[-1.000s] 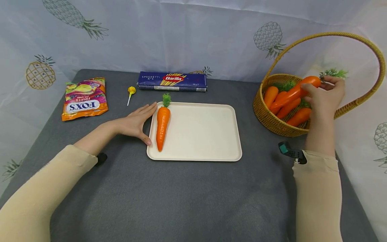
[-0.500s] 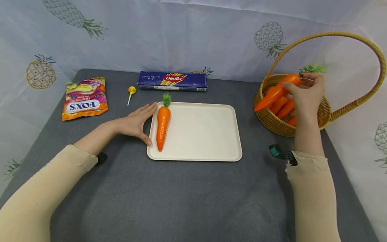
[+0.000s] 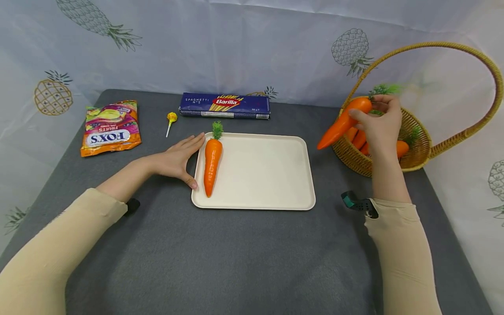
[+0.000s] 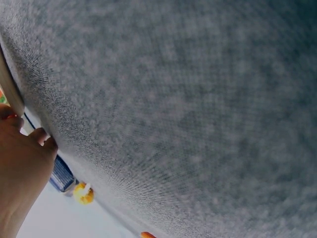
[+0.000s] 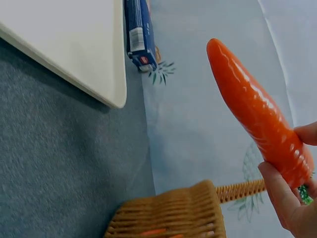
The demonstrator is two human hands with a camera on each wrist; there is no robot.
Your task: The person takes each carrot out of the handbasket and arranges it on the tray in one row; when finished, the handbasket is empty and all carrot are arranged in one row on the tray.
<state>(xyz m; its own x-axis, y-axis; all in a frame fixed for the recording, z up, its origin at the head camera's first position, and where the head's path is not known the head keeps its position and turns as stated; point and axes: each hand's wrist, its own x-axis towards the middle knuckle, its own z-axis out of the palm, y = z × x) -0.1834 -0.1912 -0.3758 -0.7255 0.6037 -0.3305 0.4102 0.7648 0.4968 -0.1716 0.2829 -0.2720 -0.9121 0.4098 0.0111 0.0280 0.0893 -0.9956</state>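
Observation:
My right hand (image 3: pixel 382 124) pinches a carrot (image 3: pixel 344 122) near its leafy top, above the left rim of the wicker basket (image 3: pixel 423 153). In the right wrist view that carrot (image 5: pixel 257 109) hangs free, its tip pointing away from the fingers. Several more carrots (image 3: pixel 359 139) lie inside the basket, partly hidden by the hand and arm. My left hand (image 3: pixel 175 159) rests with spread fingers at the left edge of the cream tray (image 3: pixel 267 170). Another carrot (image 3: pixel 212 166) lies on the tray's left side, leaves toward the back, beside that hand.
A blue spaghetti box (image 3: pixel 224 106) lies behind the tray against the pineapple-print cloth. To the left are a yellow lollipop (image 3: pixel 171 118) and a candy bag (image 3: pixel 111 129). The tall basket handle (image 3: pixel 425 44) arches over the right side of the grey table (image 3: pixel 252 258).
My right hand has moved left with the carrot, carrying it from over the basket's middle to past its left rim. The left hand and tray have stayed still.

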